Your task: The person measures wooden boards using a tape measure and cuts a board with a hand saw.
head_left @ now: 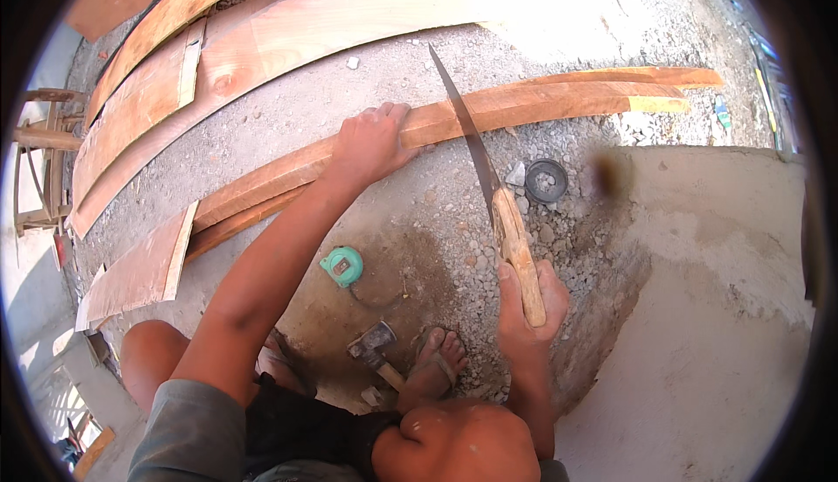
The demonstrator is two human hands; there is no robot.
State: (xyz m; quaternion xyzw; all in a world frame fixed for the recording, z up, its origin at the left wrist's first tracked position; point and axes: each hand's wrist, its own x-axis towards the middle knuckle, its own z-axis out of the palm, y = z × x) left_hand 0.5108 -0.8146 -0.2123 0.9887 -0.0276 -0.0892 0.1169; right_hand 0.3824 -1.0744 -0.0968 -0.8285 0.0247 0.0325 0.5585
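Observation:
My left hand (373,140) is wrapped over the top of a long wooden beam (524,105), gripping it near its middle. In my right hand (532,303) is a handsaw (476,146), held by its rough wooden handle. The dark blade lies across the beam to the right of my left hand, its tip pointing away past the far side. Whether the teeth bite into the wood is too fine to tell. A second length of timber (240,223) lies alongside the beam, partly hidden by it and by my left forearm.
Between my arms lie a teal tape measure (342,266) and a hammer (375,348) beside my sandalled foot. A small black round dish (546,181) sits on the gravel. Plywood sheets (262,54) spread at the far left, and a concrete ledge (716,246) rises on the right.

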